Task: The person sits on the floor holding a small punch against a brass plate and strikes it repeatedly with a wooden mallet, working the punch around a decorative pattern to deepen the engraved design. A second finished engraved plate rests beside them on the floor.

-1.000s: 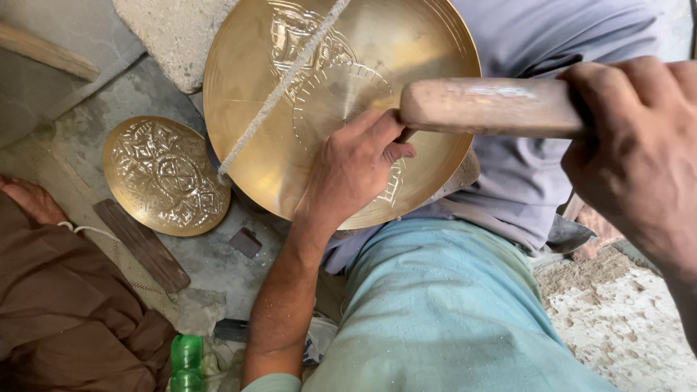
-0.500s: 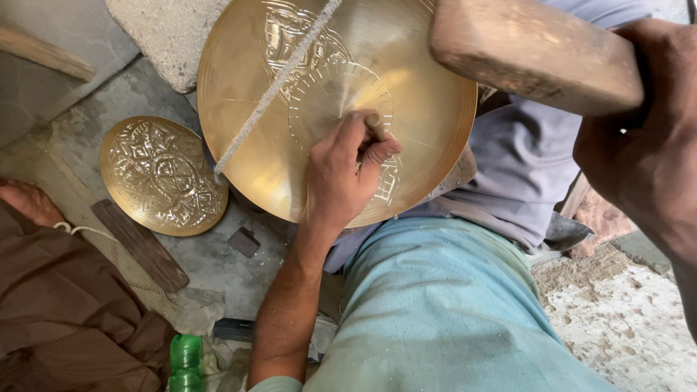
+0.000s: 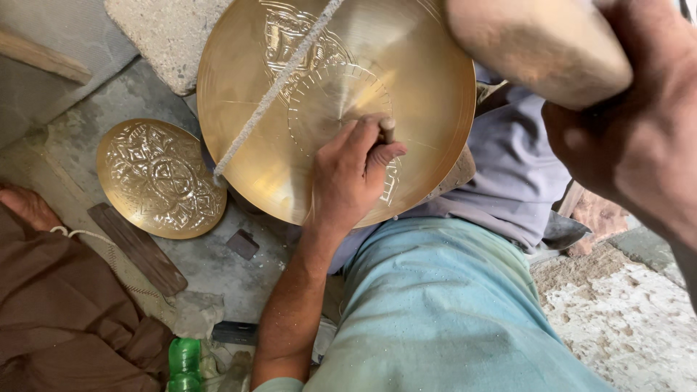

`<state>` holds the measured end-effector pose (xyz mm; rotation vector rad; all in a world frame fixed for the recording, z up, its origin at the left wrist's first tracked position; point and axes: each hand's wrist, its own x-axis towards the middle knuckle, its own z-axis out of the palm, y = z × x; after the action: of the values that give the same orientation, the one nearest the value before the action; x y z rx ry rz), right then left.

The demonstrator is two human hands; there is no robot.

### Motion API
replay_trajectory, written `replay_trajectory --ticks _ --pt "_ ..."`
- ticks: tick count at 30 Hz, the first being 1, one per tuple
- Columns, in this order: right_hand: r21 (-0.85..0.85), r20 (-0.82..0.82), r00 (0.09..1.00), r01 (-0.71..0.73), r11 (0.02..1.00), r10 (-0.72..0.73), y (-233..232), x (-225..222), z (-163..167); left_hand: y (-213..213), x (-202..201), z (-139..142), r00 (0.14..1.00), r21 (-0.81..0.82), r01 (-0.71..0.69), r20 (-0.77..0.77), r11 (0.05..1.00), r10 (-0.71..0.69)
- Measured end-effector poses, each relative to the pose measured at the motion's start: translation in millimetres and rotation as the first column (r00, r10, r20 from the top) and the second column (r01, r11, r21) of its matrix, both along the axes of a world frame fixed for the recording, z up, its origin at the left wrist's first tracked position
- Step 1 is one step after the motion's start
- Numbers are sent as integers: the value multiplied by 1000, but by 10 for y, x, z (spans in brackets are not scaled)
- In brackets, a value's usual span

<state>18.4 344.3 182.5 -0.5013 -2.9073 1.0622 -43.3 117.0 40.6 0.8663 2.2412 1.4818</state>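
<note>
Brass plate (image 3: pixel 406 87) under left hand (image 3: pixel 348 174); mallet (image 3: pixel 537 43) above.

From my feed the light is soft, even daylight, with only faint shadows on the floor (image 3: pixel 218 268). The big brass dish (image 3: pixel 428 94) throws a warm sheen (no harsh glare), and its engraving reads sharp. The mallet (image 3: pixel 537 51) and right hand (image 3: pixel 639 138) are blurred, too close to the lens.
</note>
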Motion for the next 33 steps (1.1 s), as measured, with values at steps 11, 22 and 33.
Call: replay_trajectory --ticks 11,22,33 --pt "218 69 991 100 971 -118 366 946 -517 -194 -72 192 928 71 -267 287 961 236" --pt "210 213 885 372 904 -413 118 1190 -837 -15 -259 118 988 86 25 151 996 -38" --pt "455 -3 994 101 885 -112 -151 865 -895 176 -576 112 872 -83 461 -141 884 -468"
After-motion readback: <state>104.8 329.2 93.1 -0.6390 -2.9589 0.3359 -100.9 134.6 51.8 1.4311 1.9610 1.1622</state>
